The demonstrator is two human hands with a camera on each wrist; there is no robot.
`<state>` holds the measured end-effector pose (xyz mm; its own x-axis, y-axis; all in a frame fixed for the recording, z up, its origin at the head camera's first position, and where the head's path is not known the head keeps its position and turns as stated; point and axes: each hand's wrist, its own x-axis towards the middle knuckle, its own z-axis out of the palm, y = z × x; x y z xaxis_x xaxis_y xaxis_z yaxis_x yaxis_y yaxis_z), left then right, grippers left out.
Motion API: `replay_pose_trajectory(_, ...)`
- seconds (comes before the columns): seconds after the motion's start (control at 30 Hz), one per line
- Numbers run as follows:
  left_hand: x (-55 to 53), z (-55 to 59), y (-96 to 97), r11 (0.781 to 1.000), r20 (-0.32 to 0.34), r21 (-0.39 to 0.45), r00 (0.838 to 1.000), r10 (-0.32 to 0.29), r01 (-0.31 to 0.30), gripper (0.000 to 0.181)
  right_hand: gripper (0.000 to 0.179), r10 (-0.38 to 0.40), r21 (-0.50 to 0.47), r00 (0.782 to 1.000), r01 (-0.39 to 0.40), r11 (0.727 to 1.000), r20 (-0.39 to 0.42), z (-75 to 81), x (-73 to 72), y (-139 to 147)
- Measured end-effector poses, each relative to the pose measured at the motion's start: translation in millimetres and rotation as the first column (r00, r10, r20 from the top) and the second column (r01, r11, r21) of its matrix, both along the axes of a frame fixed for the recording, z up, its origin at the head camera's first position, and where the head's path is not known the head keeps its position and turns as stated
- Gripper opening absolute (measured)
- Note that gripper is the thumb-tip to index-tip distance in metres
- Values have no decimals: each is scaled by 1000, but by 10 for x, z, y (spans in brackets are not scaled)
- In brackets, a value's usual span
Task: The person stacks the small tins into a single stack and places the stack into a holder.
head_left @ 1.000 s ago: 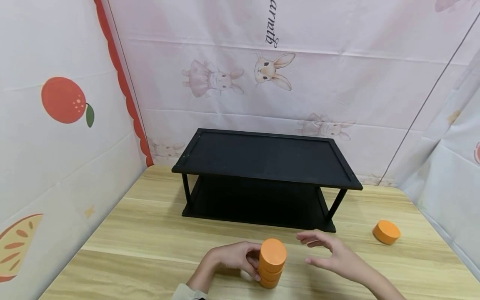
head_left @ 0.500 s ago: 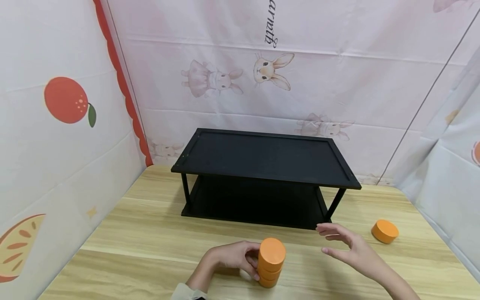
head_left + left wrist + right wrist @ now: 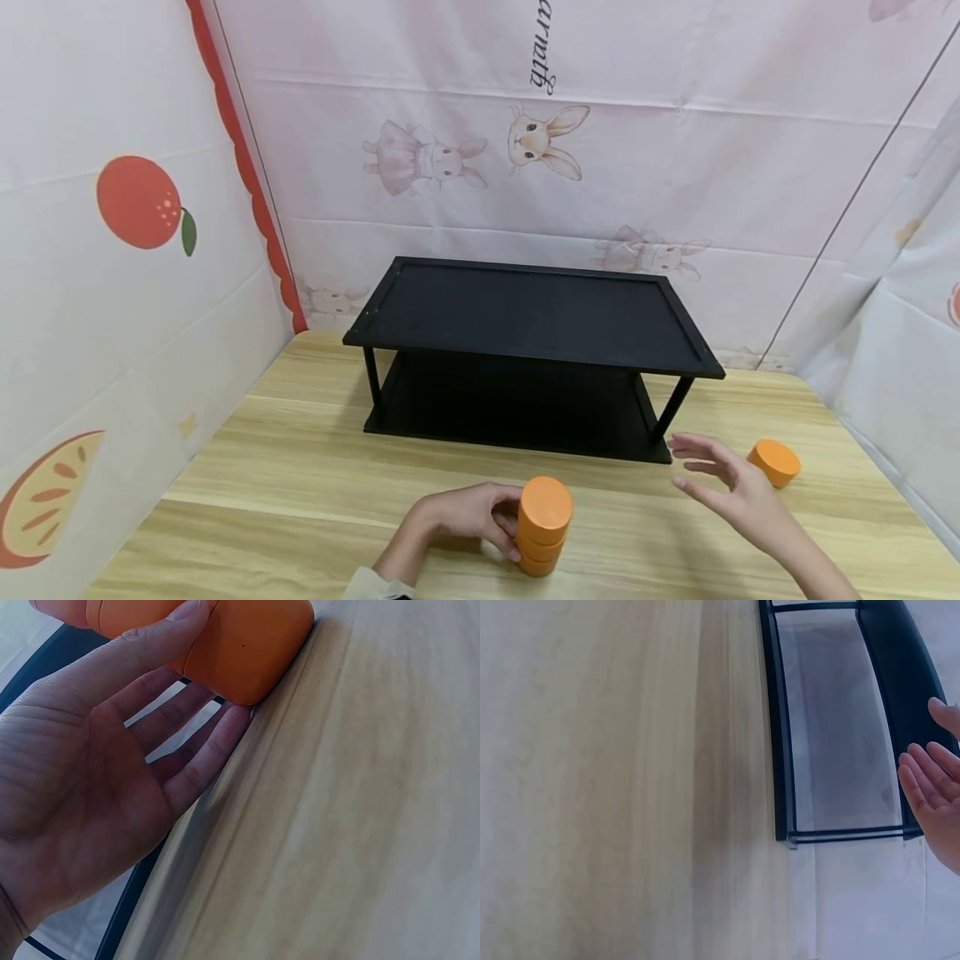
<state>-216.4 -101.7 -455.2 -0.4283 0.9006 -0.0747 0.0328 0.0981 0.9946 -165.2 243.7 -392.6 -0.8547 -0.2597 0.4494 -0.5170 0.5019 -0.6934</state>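
Observation:
A stack of orange round blocks (image 3: 543,525) stands upright on the table at the front middle of the head view. My left hand (image 3: 468,510) holds it low from the left, thumb on the near side and fingers behind. Up close in the left wrist view, thumb and fingers touch the orange blocks (image 3: 247,649). My right hand (image 3: 738,492) hovers off to the right, fingers apart and slightly bent, with nothing in it. Just beyond it lies a single orange round block (image 3: 776,463), partly covered by the hand in the head view.
Behind the hands stands a black two-tier shelf (image 3: 525,317), its lower board (image 3: 510,408) resting on the wooden table (image 3: 285,467). Printed cloth walls (image 3: 450,83) enclose the table at the back and sides.
My right hand has moved away from the stack, rightward and slightly farther back, toward the single orange block. The left hand and the stack have stayed in place.

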Motion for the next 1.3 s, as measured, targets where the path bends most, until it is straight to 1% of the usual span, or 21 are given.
replay_pose_trajectory(0.2, 6, -2, 1, 1000, 12, 6, 1000, 1, -1, 57, 46, -45, -20, 999, 45, 999, -28, 10, -45, 110)
replay_pose_trajectory(0.3, -1, -16, 3, 1000, 7, 6, 1000, 0, 0, 56, 44, -79, -23, 997, 79, 997, -20, -2, -65, 162)
replay_pose_trajectory(0.47, 2, 2, 4, 1000, -3, 3, 1000, 2, -2, 56, 42, -151, -24, 989, 150, 988, -8, -16, -89, 218)
replay_pose_trajectory(0.67, 6, 19, 4, 1000, -8, -1, 1000, 2, -2, 56, 39, -191, -62, 980, 188, 980, -58, -39, -147, 304)
replay_pose_trajectory(0.73, 4, 14, 5, 1000, -9, -4, 1000, 2, -2, 56, 38, -215, -64, 975, 212, 975, -49, -41, -156, 331)
replay_pose_trajectory(0.9, -7, -12, 10, 1000, -10, -6, 1000, 1, -1, 55, 39, -276, -71, 961, 276, 959, 6, -43, -163, 385)
replay_pose_trajectory(1.07, -11, -33, 2, 1000, 0, -9, 1000, 0, 0, 54, 41, -296, -119, 955, 297, 947, 24, -23, -197, 406)
replay_pose_trajectory(1.3, -4, -27, -3, 1000, -10, -6, 1000, 3, -3, 53, 39, -320, -173, 947, 320, 931, 29, 6, -230, 389)
